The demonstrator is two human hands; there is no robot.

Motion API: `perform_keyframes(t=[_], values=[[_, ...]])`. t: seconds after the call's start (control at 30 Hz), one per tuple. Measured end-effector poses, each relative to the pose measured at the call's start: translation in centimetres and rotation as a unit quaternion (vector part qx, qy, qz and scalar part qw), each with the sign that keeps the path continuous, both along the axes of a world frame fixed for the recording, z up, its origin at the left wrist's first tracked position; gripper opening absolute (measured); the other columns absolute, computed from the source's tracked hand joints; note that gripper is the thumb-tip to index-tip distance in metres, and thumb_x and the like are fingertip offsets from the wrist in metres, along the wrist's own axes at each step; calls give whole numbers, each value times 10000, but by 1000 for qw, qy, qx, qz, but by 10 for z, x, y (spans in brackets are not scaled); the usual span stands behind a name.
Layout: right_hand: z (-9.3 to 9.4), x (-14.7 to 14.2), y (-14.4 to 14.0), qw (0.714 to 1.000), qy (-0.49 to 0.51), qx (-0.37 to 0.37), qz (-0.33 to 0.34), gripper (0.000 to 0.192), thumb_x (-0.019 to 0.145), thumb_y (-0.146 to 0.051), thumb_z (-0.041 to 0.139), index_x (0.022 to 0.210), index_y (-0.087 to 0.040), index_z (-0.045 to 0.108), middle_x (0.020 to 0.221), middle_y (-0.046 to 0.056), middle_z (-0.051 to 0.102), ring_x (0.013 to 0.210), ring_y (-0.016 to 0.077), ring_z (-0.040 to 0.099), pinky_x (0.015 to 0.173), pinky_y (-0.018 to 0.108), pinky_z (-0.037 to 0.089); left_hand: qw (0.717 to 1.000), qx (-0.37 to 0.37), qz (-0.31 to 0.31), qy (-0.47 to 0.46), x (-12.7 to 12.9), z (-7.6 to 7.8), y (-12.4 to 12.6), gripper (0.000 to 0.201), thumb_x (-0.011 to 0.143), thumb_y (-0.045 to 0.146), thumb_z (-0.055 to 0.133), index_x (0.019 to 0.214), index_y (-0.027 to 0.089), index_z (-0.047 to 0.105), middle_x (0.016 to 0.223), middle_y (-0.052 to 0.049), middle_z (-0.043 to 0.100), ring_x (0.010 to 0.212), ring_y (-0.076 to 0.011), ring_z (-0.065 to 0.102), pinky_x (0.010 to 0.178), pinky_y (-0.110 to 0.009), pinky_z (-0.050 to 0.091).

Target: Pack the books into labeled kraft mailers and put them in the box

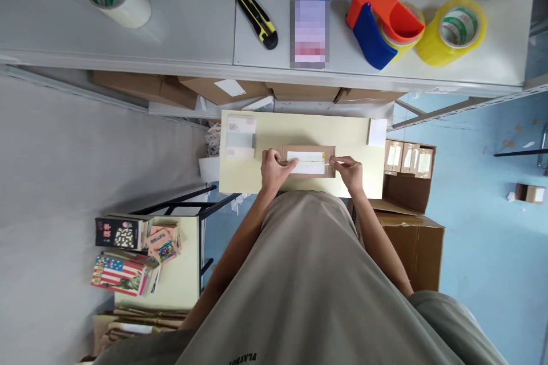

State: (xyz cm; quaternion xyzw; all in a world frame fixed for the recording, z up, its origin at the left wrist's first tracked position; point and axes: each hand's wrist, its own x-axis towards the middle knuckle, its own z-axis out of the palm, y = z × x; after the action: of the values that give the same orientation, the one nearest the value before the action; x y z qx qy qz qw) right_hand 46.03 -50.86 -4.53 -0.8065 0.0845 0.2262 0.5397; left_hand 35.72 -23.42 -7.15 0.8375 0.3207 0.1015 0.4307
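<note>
We see bare pale-yellow tabletop (351,131) open right of the small brown cardboard parcel (308,152), up to a white paper slip (377,132). Left of the parcel, a stack of pale labels (240,137) crowds the passage.

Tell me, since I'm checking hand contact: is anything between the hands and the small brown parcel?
Nothing visible. The left hand rests on the left end of the parcel and the right hand on its right end. Only its white label lies between them.
</note>
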Motion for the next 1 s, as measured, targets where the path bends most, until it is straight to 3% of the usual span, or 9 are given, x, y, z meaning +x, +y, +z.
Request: perform_keyframes(t=[0.13,0.27,0.4,0.5,0.63,0.7,0.8,0.9,1.0], values=[[-3,-1,-1,1000,-7,0,4,458,831,-702,944,997,-276,966,1224,103,906,974,282,825,958,458,700,1000,18,23,6,2,-2,-10,681,717,344,1119,945,304,478,1045,-15,577,938,-255,627,921,-413,599],[-8,1,-3,1000,-13,6,14,486,815,-727,951,985,-272,961,1241,104,906,989,282,832,954,447,702,1000,1,-2,-24,-3,-9,2,583,772,344,1095,942,296,539,1055,-30,634,960,-257,657,967,-418,620],[-15,7,-1,999,-7,29,14,658,703,-864,952,932,-247,941,1186,122,910,915,265,813,878,435,703,995,-70,-32,-59,-9,-19,20,351,889,461,958,931,275,664,1023,-45,709,937,-239,727,994,-430,655],[-19,10,1,998,-10,54,16,741,606,-942,940,869,-250,924,1142,131,905,879,262,798,850,443,700,986,-136,-36,-87,-10,-25,34,435,907,673,866,935,260,732,1023,-78,782,938,-252,798,942,-435,690],[-12,11,-1,994,-55,64,67,704,681,-964,882,861,-284,918,1121,123,885,910,283,798,874,473,709,981,-127,-132,-68,-2,-15,58,488,897,768,825,871,283,779,922,-88,834,876,-296,811,834,-449,697],[6,21,-1,989,-103,27,105,634,793,-919,859,877,-294,924,1081,117,855,853,274,776,879,489,712,980,-60,-177,-69,13,3,67,386,922,674,852,843,302,792,922,-91,843,939,-332,810,905,-500,700],[56,66,7,960,-241,-44,139,513,973,-781,825,1078,-293,942,1074,117,804,880,294,759,938,507,702,972,48,-192,-126,57,49,66,175,984,457,861,916,299,826,1074,-110,863,1143,-378,797,1115,-590,653],[122,139,27,892,-413,-123,137,527,1063,-662,792,1384,-247,843,1359,178,784,1260,399,740,1206,587,603,948,65,-229,-211,119,110,47,97,1068,339,806,1108,272,864,1255,-124,852,1238,-370,785,1173,-569,627],[172,209,56,852,-445,-241,135,665,1096,-577,761,1579,-132,658,1600,286,674,1516,488,615,1301,657,496,925,78,-254,-273,174,162,16,150,1077,300,833,1210,239,866,1293,-129,832,1292,-377,768,1219,-551,602]])
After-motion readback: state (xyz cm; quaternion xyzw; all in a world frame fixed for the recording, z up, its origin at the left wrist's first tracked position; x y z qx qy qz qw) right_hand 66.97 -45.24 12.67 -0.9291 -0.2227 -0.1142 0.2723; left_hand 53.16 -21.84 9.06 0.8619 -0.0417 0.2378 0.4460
